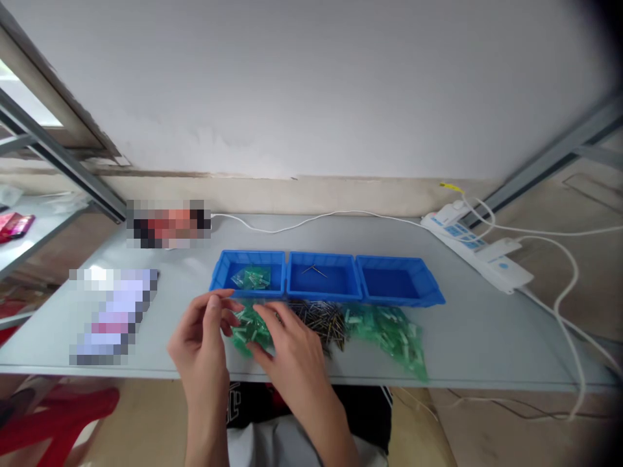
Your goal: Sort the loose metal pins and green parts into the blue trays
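My left hand is raised over the near side of the table, thumb and forefinger close together. Whatever may be between them is too small to make out. Beside it, my right hand arches over a heap of small green packets, its thumb and fingers apart. To the right of that heap lies a pile of loose metal screws, partly covered by my right hand. More green packets spread out further right. Behind the hands, the left blue tray holds a few green packets.
The middle blue tray holds a few screws; the right blue tray adjoins it. A white power strip with cables lies at right. Two blurred-out items are at left. A white cable runs along the wall.
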A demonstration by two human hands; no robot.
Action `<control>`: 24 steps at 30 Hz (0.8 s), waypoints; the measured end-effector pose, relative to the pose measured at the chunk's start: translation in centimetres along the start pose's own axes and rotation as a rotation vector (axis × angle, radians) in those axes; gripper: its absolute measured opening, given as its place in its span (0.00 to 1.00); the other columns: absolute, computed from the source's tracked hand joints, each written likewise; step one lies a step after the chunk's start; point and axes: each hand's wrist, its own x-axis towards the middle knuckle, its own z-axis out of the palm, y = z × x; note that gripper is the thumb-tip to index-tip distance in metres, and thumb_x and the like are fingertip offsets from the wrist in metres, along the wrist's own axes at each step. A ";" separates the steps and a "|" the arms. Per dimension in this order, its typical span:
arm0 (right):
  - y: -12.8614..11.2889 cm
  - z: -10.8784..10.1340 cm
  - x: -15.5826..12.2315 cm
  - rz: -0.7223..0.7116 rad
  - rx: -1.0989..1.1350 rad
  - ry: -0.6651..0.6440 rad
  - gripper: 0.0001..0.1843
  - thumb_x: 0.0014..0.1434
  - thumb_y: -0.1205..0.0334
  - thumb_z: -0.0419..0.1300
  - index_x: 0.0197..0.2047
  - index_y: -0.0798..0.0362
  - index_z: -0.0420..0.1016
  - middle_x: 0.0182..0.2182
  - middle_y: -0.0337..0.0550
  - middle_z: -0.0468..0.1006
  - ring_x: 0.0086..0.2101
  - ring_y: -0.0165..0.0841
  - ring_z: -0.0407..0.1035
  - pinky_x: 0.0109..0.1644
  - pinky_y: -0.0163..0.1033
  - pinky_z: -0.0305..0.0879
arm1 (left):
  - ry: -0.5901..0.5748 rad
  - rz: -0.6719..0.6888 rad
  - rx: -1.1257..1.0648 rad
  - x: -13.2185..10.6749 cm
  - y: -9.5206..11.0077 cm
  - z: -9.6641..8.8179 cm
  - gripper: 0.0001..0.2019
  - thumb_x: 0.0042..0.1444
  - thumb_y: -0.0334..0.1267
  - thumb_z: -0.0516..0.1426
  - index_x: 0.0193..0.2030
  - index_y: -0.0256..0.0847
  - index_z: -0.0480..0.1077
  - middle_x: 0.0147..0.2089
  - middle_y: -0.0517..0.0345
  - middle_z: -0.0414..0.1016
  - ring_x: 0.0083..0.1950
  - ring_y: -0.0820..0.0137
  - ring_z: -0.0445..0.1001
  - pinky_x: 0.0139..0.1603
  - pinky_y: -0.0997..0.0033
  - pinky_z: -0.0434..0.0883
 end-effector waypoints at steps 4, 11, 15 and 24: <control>-0.2 1.3 0.2 0.042 -0.074 -0.016 0.28 0.64 0.69 0.72 0.65 0.47 0.76 0.52 0.48 0.81 0.51 0.49 0.81 0.46 0.48 0.81 | -0.002 -0.024 -0.012 0.1 -0.3 -0.1 0.14 0.71 0.48 0.62 0.42 0.41 0.81 0.31 0.60 0.80 0.29 0.72 0.70 0.29 0.73 0.67; -0.1 -0.2 0.3 0.114 0.308 0.137 0.15 0.66 0.72 0.64 0.53 0.48 0.83 0.39 0.40 0.79 0.32 0.32 0.74 0.38 0.38 0.73 | -0.005 -0.031 0.001 -0.2 -0.1 -0.2 0.14 0.72 0.48 0.62 0.42 0.41 0.81 0.31 0.60 0.78 0.28 0.72 0.67 0.28 0.73 0.65; 0.4 -2.5 -0.3 0.246 0.675 0.301 0.05 0.69 0.60 0.65 0.41 0.49 0.82 0.31 0.37 0.77 0.27 0.29 0.69 0.30 0.34 0.68 | -0.091 -0.033 0.067 -0.5 0.1 0.0 0.15 0.70 0.52 0.62 0.46 0.42 0.82 0.36 0.59 0.79 0.27 0.73 0.65 0.27 0.73 0.63; 4.1 -5.4 -1.7 0.371 0.749 0.529 0.14 0.64 0.50 0.72 0.35 0.49 0.77 0.24 0.34 0.73 0.21 0.26 0.61 0.22 0.32 0.59 | -0.550 -0.087 -0.018 -2.2 -0.3 3.6 0.21 0.68 0.56 0.64 0.32 0.41 0.75 0.22 0.65 0.63 0.24 0.74 0.61 0.26 0.75 0.62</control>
